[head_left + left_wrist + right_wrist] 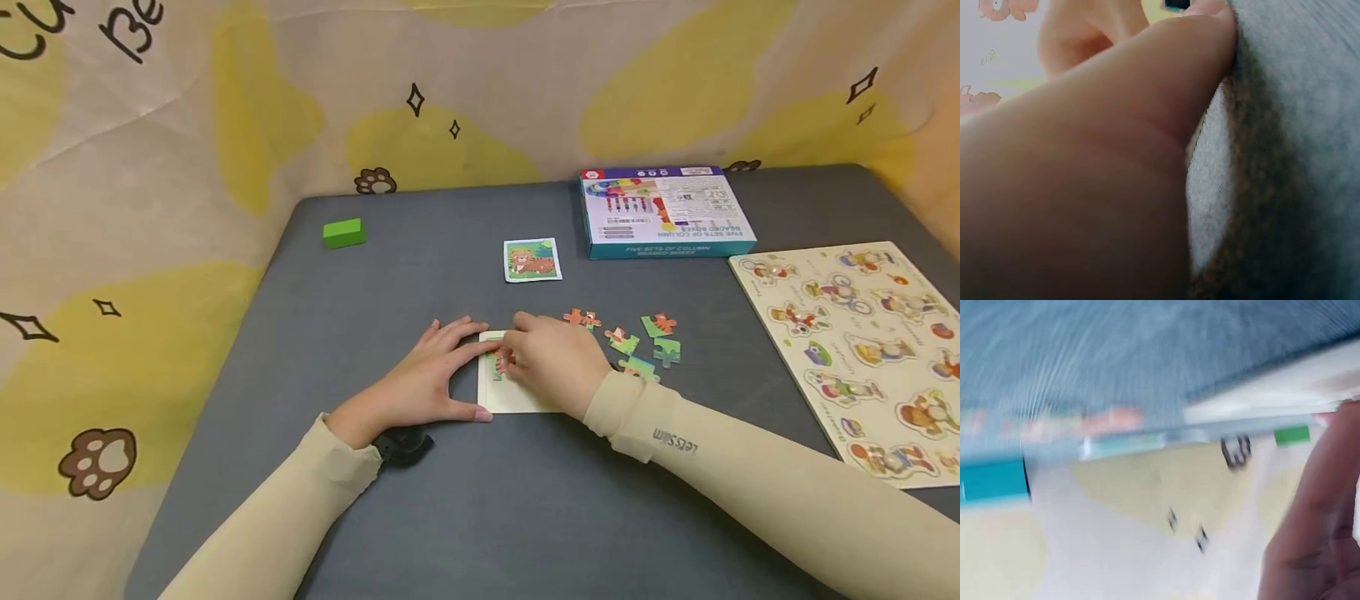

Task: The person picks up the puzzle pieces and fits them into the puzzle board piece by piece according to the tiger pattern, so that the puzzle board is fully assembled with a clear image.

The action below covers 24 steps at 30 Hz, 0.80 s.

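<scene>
A small white puzzle tray (521,403) lies flat on the grey table, with tiger-coloured jigsaw pieces (497,367) along its left side. My left hand (420,382) steadies the tray's left edge, fingers extended and thumb at the near corner. Over the tray, my right hand (558,364) has its fingers bent down and pinches a puzzle piece, mostly hidden under the fingertips. Several loose puzzle pieces (637,367) lie to the right of this hand. Beyond the tray is a square tiger picture card (532,262). The left wrist view is mostly filled by the left hand (1116,125).
A boxed bead set (667,217) stands at the back right. To its right, a large wooden peg board (795,371) with figures reaches the table's right side. One green block (344,233) sits at the far left corner. A patterned cloth (480,92) hangs behind.
</scene>
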Each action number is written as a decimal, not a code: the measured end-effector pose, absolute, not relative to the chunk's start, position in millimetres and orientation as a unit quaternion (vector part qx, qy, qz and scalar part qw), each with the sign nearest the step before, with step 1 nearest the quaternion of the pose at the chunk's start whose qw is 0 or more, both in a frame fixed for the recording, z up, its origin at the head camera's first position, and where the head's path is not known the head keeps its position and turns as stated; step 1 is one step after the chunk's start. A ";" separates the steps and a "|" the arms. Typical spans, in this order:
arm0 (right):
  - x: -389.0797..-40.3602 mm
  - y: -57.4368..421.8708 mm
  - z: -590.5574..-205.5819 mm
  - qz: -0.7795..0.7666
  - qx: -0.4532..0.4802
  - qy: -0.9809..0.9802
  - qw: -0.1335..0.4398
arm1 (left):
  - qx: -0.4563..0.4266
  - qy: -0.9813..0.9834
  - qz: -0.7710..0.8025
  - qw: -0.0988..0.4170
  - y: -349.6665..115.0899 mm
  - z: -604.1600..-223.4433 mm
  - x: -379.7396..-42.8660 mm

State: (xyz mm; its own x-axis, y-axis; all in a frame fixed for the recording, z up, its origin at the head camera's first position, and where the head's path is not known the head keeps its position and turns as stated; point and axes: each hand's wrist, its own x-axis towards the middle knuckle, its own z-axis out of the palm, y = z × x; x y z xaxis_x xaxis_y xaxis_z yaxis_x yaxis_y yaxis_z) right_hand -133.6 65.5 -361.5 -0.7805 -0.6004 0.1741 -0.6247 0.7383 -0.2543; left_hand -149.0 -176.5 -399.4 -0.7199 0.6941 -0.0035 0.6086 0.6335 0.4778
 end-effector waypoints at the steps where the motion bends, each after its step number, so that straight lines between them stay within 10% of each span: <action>1: -127.7 67.6 -361.8 0.137 0.341 -0.928 0.061 | 0.364 0.898 0.229 0.094 -175.7 -399.3 -148.5; 24: -103.8 74.6 -371.2 0.077 0.421 -0.902 0.052 | 0.358 0.902 0.221 0.099 -176.7 -396.7 -149.1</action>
State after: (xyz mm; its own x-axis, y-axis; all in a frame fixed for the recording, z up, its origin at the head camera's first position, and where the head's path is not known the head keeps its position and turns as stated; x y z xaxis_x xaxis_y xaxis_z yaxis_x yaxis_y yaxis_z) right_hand -103.8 74.6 -371.2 -0.6403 -0.7514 0.1592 -0.7675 0.6341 -0.0941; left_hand -149.1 -176.7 -396.7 -0.7247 0.6888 -0.0208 0.6012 0.6467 0.4693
